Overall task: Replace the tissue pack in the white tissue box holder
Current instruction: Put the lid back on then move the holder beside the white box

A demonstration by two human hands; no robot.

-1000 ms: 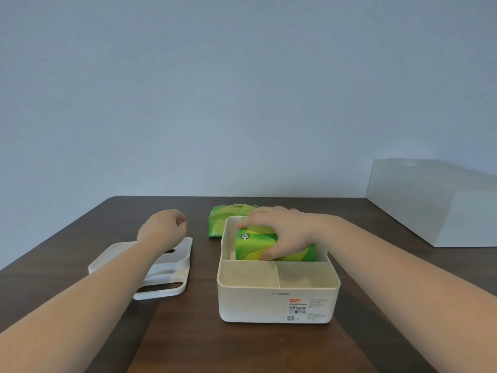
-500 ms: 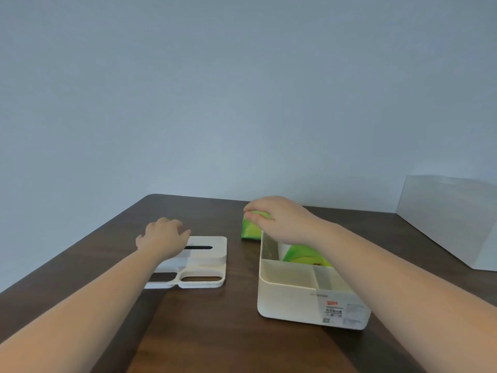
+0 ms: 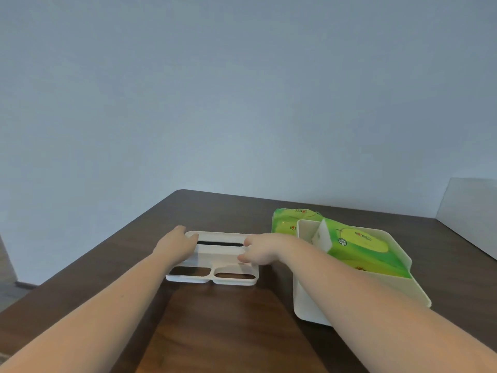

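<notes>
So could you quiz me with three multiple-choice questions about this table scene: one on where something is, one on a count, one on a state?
1. Where does the white lid lie?
A. On the table, left of the white holder
B. Fitted on the holder
C. On the grey box at far right

2. How many green tissue packs show?
A. One
B. Two
C. Four

3. What state is the white holder in?
A. Closed
B. Open and empty
C. Open, with a green pack inside

Answers:
1. A: the lid rests flat on the table, with the left hand and right hand on it.
2. B: one pack in the holder, another pack behind it.
3. C: its top is off and the pack sits in it.
</notes>
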